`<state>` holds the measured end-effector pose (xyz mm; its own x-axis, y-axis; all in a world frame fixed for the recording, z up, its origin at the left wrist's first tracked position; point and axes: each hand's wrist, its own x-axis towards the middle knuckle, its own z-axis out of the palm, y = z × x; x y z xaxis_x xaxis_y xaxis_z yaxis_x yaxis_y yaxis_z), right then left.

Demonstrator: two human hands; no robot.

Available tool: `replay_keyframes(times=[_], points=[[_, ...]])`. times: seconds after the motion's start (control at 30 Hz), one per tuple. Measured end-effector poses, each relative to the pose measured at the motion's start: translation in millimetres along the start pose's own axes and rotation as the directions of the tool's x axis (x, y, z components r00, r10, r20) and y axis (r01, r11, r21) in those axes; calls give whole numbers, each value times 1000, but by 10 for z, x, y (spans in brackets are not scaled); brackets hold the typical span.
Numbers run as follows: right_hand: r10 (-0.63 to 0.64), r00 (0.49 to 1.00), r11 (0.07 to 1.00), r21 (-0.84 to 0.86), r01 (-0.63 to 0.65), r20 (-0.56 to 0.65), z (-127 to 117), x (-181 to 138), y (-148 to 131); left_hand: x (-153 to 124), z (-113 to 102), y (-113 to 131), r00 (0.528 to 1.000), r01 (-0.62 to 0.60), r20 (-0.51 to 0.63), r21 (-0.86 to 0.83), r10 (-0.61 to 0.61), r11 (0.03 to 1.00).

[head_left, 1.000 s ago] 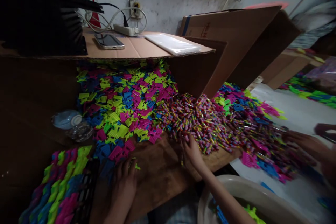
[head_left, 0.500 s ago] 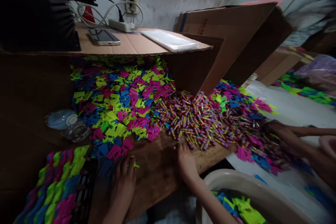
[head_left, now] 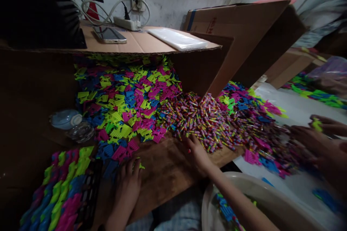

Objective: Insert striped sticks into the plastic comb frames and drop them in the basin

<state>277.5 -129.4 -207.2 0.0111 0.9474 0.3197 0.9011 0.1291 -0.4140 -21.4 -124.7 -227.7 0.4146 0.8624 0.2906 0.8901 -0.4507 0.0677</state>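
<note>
My left hand (head_left: 128,182) rests low over the wooden board, fingers curled on a small yellow-green plastic piece (head_left: 141,165) that pokes out past the fingertips. At the near edge of a heap of small candy-like tubes (head_left: 200,119) is my right hand (head_left: 197,153). Its fingers are bent together, and a small red tube end (head_left: 189,150) shows beside them; most of that tube is hidden. Pink, blue and yellow-green comb-like plastic pieces (head_left: 124,115) are piled beyond my left hand.
At left, a black rack (head_left: 90,195) holds rows of coloured pieces, near a clear bottle (head_left: 63,119). A cardboard shelf (head_left: 130,47) carries a phone (head_left: 110,35). A pale tub (head_left: 230,178) stands below my right forearm. A co-worker's hands (head_left: 314,133) work at right.
My right hand has moved up and slightly right to the tube heap's edge. My left hand has barely moved. The co-worker's hands have moved right, with a yellow-green piece now visible there.
</note>
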Motion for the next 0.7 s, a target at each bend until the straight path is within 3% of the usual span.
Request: replay_keyframes(times=[0.13,0.23,0.33,0.43,0.53,0.6,0.7], points=[[-54,994,996,-59,60,96,-188,274,202,-3,13,-11,1000,1,-18,-16,-1,1000],[-22,993,995,-95,33,118,-184,339,220,-8,31,-10,999,-15,-46,-27,13,1000],[110,990,985,-142,-97,83,-27,389,181,-14,36,14,999,6,-34,-18,-7,1000],[278,960,945,-192,-264,46,230,460,135,-19,24,34,999,35,-2,-5,-35,999],[367,930,907,-233,-351,29,422,500,92,-22,9,31,1000,25,8,-10,-25,1000],[356,934,908,-247,-337,34,434,495,77,-25,5,27,1000,22,3,-17,-22,1000],[245,966,943,-252,-219,80,283,479,87,-35,8,38,999,43,-9,-12,-43,999]])
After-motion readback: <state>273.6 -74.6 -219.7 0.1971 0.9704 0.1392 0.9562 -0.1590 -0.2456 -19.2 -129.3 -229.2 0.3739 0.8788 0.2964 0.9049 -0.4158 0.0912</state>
